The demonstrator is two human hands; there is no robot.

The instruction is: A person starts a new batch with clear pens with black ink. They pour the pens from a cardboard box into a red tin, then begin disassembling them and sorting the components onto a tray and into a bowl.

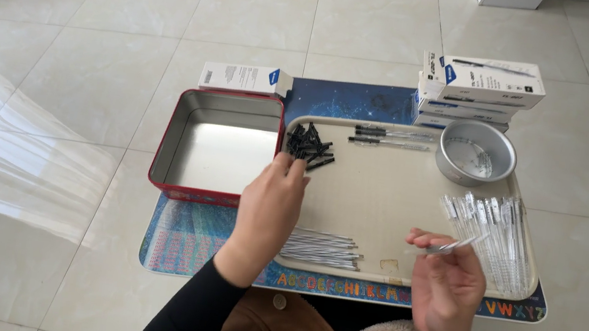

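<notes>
A cream rectangular plastic tray (pixel 382 201) fills the frame's centre, with an empty red-rimmed metal tin (pixel 217 145) to its left and a round steel bowl (pixel 476 153) at its upper right. The left hand (pixel 269 208) reaches, fingers together, to the heap of small black pen caps (pixel 309 146) at the tray's upper left. The right hand (pixel 448 275), lower right, pinches a clear slim plastic pen barrel (pixel 456 246), which looks light, stiff and slippery, best gripped mid-length.

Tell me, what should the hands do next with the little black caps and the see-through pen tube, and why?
Probably the left hand should pinch one black cap from the pile of caps its fingertips already reach, then bring it to the clear pen tube held in the right hand. That tube looks bare at its end, and two capped pens lie at the far side of the tray.
</notes>
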